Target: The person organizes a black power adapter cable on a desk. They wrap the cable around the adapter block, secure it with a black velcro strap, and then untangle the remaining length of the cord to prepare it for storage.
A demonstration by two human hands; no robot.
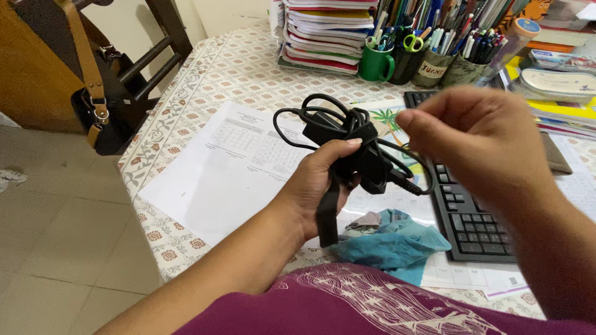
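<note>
Above the patterned tablecloth, the left hand is clamped round one black power adapter with its cable coiled in loops about it and a flat strap hanging below the fist. The right hand hovers just beside the bundle, its fingers curled together, pinched on or near a strand of the cable; whether they grip it I cannot tell. On the table lie one black keyboard, one crumpled teal cloth and one printed sheet of paper. At the far edge stand four pen pots, the leftmost a green mug, beside one stack of notebooks. One dark wooden chair stands left of the table with a bag hanging on it, over a pale tiled floor.
</note>
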